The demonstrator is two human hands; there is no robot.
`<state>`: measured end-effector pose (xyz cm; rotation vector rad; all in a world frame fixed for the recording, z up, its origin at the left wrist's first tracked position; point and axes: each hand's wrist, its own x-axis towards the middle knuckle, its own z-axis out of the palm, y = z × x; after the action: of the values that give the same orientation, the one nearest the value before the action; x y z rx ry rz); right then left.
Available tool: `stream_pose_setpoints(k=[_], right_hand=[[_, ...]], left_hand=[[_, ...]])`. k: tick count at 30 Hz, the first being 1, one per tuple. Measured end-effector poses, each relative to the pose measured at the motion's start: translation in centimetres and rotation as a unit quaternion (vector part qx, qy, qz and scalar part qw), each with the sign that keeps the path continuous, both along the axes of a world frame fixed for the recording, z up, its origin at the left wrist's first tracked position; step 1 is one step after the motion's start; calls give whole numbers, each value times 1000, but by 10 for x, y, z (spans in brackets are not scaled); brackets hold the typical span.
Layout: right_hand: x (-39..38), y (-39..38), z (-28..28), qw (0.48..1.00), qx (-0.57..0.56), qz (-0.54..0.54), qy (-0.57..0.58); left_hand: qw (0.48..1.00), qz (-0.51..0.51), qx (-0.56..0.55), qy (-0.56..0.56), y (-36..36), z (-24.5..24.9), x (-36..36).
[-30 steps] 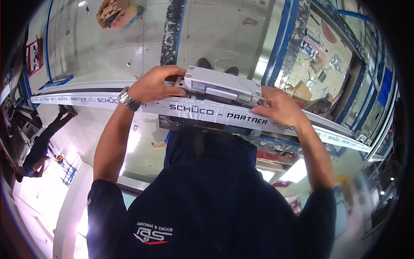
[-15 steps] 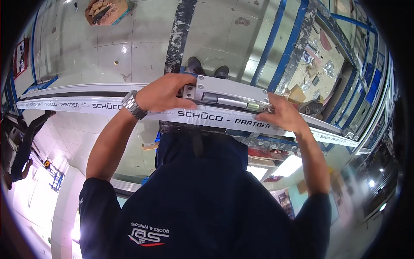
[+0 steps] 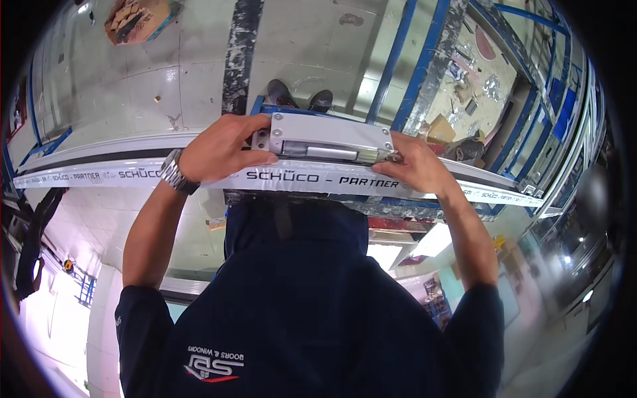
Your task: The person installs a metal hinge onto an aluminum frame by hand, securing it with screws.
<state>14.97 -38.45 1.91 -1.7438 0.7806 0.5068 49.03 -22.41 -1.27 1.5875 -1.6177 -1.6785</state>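
A silver rectangular metal housing (image 3: pixel 335 130) with screws at its corners rests on a long aluminium profile (image 3: pixel 292 178) covered in printed film. Along its near side, an opening shows a cylinder (image 3: pixel 332 152) inside. My left hand (image 3: pixel 222 147), with a steel watch at the wrist, grips the left end between thumb and fingers, beside a small block with holes. At the right end, my right hand (image 3: pixel 417 163) is closed round the housing, its thumb by the brass-coloured end of the cylinder. Both thumbs lie close over the film.
Blue-framed trestles (image 3: pixel 424 66) with worn dark padding stand under and beyond the profile. A tray of scraps (image 3: pixel 474 86) is at the upper right. On the tiled floor sits a cardboard box (image 3: pixel 138 20) of offcuts. Another person's dark-clothed arm (image 3: pixel 41 222) shows at far left.
The whole view has shifted, so the profile, housing and hands appear slightly further left. Both hands keep their hold on the housing's ends.
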Motion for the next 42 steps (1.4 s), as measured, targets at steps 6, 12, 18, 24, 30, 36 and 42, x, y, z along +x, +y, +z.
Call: stream_pose_setpoints(k=[6,12,18,24,30,36,42], right_hand=[[-7,-3,-9,999,-9,44,5],[-13,4,-5,997,-66,21,-34],[-14,-1,-10,999,-29,32,-26],[-14,3,-7,996,-59,35,-51],[-13,-3,-7,998,-35,43,-38],[-11,0,1,999,-21,32,4],[-9,-36,3,995,-63,-64,-38]], left_hand=[[999,-10,29,11,-9,1,1],[999,30,38,6,-5,3,-9],[998,-6,57,-22,-2,3,-7],[999,25,18,-34,5,8,-16],[997,21,72,-27,0,1,-15],[997,37,68,-1,0,8,-18],[996,21,79,-27,2,6,-17]])
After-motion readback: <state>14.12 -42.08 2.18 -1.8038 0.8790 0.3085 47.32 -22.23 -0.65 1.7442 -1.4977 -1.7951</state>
